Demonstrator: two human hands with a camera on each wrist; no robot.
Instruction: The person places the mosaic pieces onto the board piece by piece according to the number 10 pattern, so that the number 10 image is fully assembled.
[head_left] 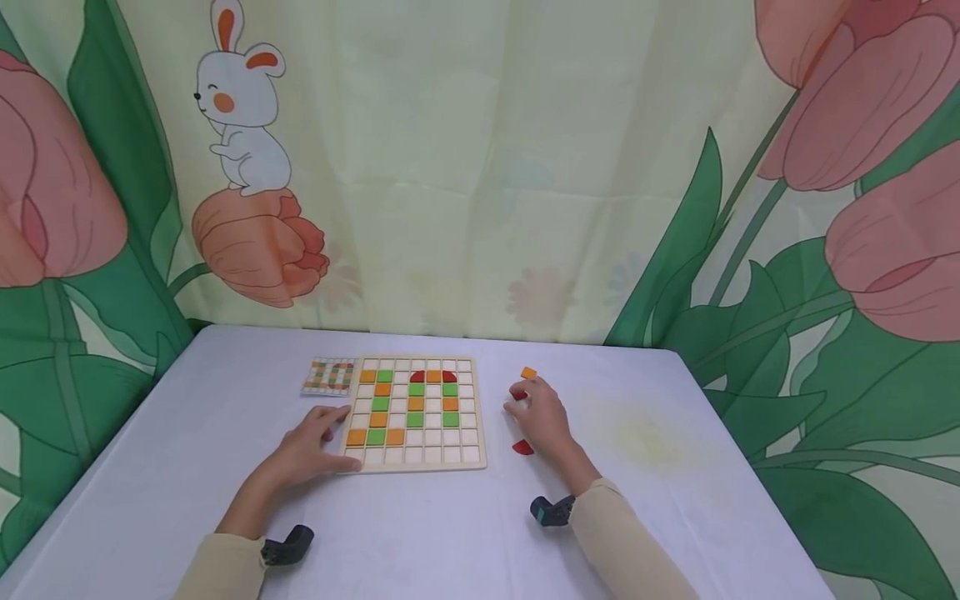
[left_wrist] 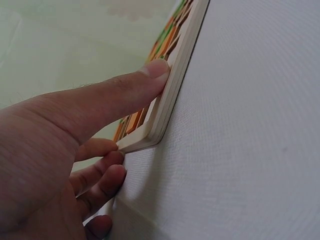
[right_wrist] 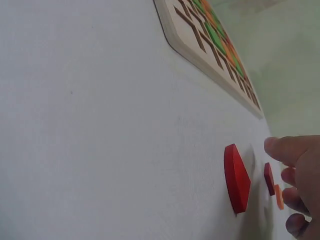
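Note:
A square wooden grid board (head_left: 453,456) holds green, orange and red pieces in some cells. My left hand (head_left: 307,446) holds it by the near left corner; the left wrist view has the thumb (left_wrist: 157,70) on the rim and a fingertip against the side. To the board's right, my right hand (head_left: 543,417) hovers over a red piece (head_left: 518,395), thumb and fingers apart. That red piece (right_wrist: 269,178) lies on the cloth near the fingertips in the right wrist view. Closer to me is a red quarter-round piece (right_wrist: 237,178). An orange square (head_left: 528,372) lies beyond the fingers.
A small pattern card (head_left: 327,377) with a coloured grid lies at the board's far left corner. White cloth covers the table (head_left: 420,542). Behind it hangs a curtain (head_left: 465,208) printed with tulips and a rabbit. A black device is strapped to each wrist.

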